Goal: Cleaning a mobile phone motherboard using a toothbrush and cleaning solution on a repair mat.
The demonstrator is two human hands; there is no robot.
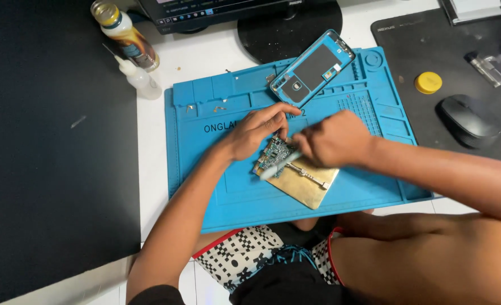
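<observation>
My left hand (259, 130) rests its fingertips on a small green circuit board (277, 151), which lies on a gold metal holder plate (309, 186) on the blue work mat (233, 186). My right hand (332, 138) is closed around a pale, slim tool (277, 167) whose end slants across the board. An opened phone frame (312, 68) with a blue rim lies face down at the mat's far edge.
Two bottles (127, 39) stand at the far left of the white table. A monitor base (287, 25) sits behind the mat. On a black pad at the right lie a black mouse (468, 120), a yellow cap (428, 83) and a small metal part (488, 68).
</observation>
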